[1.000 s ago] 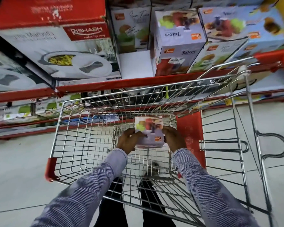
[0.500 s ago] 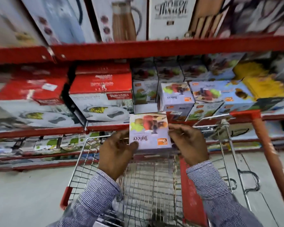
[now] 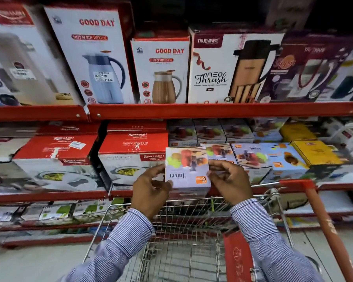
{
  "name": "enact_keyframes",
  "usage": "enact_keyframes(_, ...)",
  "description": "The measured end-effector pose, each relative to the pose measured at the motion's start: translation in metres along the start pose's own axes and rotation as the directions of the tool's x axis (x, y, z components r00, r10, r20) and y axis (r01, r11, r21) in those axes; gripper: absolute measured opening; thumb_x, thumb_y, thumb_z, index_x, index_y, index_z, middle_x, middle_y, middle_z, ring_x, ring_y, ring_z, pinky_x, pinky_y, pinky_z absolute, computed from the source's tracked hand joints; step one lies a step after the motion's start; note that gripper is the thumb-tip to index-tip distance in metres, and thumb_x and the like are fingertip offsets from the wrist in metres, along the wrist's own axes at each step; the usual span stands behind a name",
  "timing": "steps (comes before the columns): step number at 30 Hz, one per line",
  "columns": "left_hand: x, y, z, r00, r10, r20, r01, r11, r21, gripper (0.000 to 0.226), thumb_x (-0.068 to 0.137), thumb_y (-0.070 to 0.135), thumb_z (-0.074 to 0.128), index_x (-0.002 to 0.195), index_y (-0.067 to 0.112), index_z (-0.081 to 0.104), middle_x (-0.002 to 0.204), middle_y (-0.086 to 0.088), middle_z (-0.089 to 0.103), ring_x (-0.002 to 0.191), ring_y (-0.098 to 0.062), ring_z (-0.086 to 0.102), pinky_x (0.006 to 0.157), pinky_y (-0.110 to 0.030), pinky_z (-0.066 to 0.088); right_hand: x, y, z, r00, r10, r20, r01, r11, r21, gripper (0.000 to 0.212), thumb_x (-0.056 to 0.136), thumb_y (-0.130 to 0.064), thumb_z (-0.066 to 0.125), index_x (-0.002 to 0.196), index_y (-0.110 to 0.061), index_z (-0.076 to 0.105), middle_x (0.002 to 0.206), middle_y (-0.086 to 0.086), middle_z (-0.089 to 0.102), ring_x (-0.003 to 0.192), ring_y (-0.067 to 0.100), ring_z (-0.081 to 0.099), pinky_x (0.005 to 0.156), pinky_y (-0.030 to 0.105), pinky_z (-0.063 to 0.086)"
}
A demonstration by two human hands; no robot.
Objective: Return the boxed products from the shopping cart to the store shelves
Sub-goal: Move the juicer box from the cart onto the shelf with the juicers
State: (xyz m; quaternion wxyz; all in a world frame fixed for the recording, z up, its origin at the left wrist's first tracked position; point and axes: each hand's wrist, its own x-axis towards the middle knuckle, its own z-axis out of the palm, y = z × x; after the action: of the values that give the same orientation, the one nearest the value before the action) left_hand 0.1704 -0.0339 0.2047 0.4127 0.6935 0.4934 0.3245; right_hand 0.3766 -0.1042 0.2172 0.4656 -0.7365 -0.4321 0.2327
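I hold a small pale juicer box upside down, its "Juicer" lettering inverted, at the front edge of the middle shelf. My left hand grips its left side and my right hand grips its right side. Both forearms in striped sleeves reach over the wire shopping cart below. More juicer boxes of the same kind stand on that shelf just behind and to the right.
Red-and-white casserole boxes fill the middle shelf to the left. Tall flask boxes line the upper shelf. A yellow box lies at the right. The cart's red handle bar runs down the right side.
Both hands lifted the juicer box out of the cart and up to the middle shelf's front edge. The view tilted upward, bringing the upper shelf of flask boxes into sight.
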Motion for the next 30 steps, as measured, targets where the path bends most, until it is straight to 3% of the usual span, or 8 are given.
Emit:
enact_keyframes(5,0.01,-0.002,0.012,1.0,0.007,-0.01,-0.007,0.999,0.032,0.047,0.083,0.008,0.069,0.128,0.022,0.061,0.123,0.004,0.065,0.085,-0.002,0.065,0.057,0.002,0.046,0.012,0.008,0.001,0.999,0.029,-0.019,-0.029,1.0,-0.009,0.029,0.082,-0.008,0.07,0.109,-0.016,0.07,0.093,-0.006,0.07,0.078,-0.009,0.06,0.069,0.006,0.05)
enact_keyframes(8,0.017,-0.003,0.019,1.0,-0.009,-0.014,0.009,0.999,0.034,0.049,0.085,0.003,0.066,0.131,0.02,0.059,0.123,0.004,0.064,0.088,-0.004,0.065,0.059,0.008,0.04,0.019,0.013,0.006,0.998,0.063,-0.007,-0.063,0.998,-0.007,0.031,0.083,-0.005,0.068,0.11,-0.019,0.068,0.096,-0.008,0.069,0.073,0.003,0.067,0.074,0.024,0.058)
enact_keyframes(12,0.029,-0.008,0.026,0.999,-0.034,-0.037,0.035,0.999,0.02,0.052,0.085,-0.002,0.064,0.131,0.023,0.059,0.112,0.009,0.062,0.08,0.006,0.059,0.055,0.005,0.041,0.031,0.018,0.014,0.996,0.087,-0.021,-0.088,0.996,-0.023,0.032,0.082,-0.003,0.068,0.106,-0.025,0.068,0.1,-0.011,0.069,0.071,0.011,0.071,0.074,0.036,0.061)
enact_keyframes(17,0.039,-0.019,0.039,0.996,-0.066,-0.057,0.068,0.997,0.031,0.055,0.085,-0.003,0.063,0.133,0.023,0.057,0.111,0.008,0.061,0.091,-0.007,0.06,0.058,0.007,0.04,0.045,0.027,0.024,0.993,0.111,-0.046,-0.113,0.992,-0.05,0.031,0.079,-0.001,0.069,0.105,-0.019,0.071,0.1,-0.004,0.07,0.081,0.012,0.067,0.071,0.018,0.054)
enact_keyframes(20,0.041,-0.025,0.045,0.995,-0.091,-0.05,0.092,0.996,0.017,0.054,0.086,-0.002,0.063,0.133,0.023,0.056,0.109,0.003,0.067,0.091,-0.007,0.061,0.072,-0.011,0.047,0.05,0.031,0.028,0.991,0.124,-0.045,-0.127,0.989,-0.079,0.032,0.079,-0.002,0.069,0.107,-0.017,0.071,0.1,-0.004,0.07,0.091,0.012,0.066,0.081,0.024,0.055)
enact_keyframes(24,0.044,-0.028,0.049,0.994,-0.097,-0.057,0.098,0.995,0.015,0.051,0.085,-0.002,0.063,0.132,0.019,0.059,0.119,-0.003,0.068,0.096,-0.014,0.067,0.082,-0.023,0.051,0.053,0.035,0.033,0.992,0.119,-0.035,-0.122,0.987,-0.102,0.031,0.08,0.0,0.067,0.108,-0.015,0.071,0.096,-0.002,0.071,0.077,0.001,0.063,0.07,0.004,0.046)
enact_keyframes(27,0.047,-0.028,0.051,0.995,-0.076,-0.062,0.082,0.992,0.096,0.048,0.085,-0.001,0.065,0.13,0.014,0.06,0.124,-0.007,0.067,0.1,-0.022,0.069,0.092,-0.026,0.051,0.058,0.036,0.037,0.988,0.151,-0.024,-0.153,0.981,-0.122,0.034,0.081,-0.003,0.067,0.113,-0.014,0.07,0.104,0.002,0.074,0.071,0.004,0.063,0.083,0.018,0.052)
enact_keyframes(30,0.049,-0.027,0.053,0.998,-0.045,-0.046,0.053,0.974,0.219,0.041,0.086,0.003,0.066,0.125,0.014,0.064,0.125,-0.007,0.063,0.094,-0.018,0.068,0.095,-0.021,0.046,0.062,0.032,0.041,0.985,0.172,0.025,-0.161,0.958,-0.239,0.04,0.082,-0.006,0.067,0.121,-0.012,0.065,0.113,0.005,0.071,0.084,0.013,0.067,0.09,0.022,0.05)
